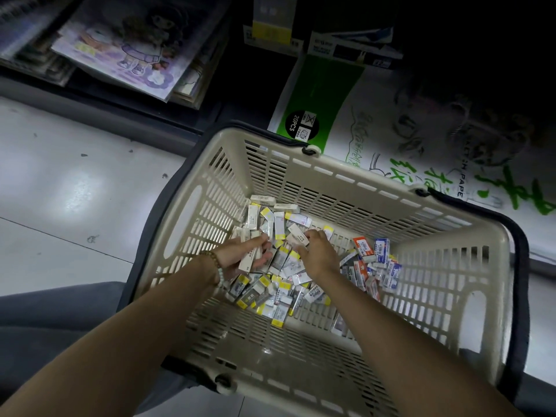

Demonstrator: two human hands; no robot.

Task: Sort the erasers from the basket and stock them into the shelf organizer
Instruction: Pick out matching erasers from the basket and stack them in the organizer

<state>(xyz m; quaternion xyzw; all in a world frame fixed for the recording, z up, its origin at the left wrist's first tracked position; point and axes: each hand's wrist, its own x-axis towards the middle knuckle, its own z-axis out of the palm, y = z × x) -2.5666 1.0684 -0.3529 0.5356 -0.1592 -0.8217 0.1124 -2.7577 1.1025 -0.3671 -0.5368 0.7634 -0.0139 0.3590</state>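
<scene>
A beige slotted basket point(301, 365) with dark handles sits on the floor. A pile of small boxed erasers point(279, 287) lies in it: white ones with yellow ends in the middle, red and blue ones point(376, 260) to the right. My left hand point(249, 257), with bead bracelets at the wrist, is inside the basket and holds a few white erasers stacked in its palm. My right hand point(316, 254) is beside it over the pile, fingers pinching one white eraser point(298, 236). The shelf organizer is not in view.
A bottom shelf with stacked notebooks and a cartoon-cover pad point(120, 49) runs at the upper left. A large white and green sketch paper pack point(406, 139) lies behind the basket. Shiny grey floor tiles point(66, 191) are at the left. My grey-trousered knee point(54, 320) is at the lower left.
</scene>
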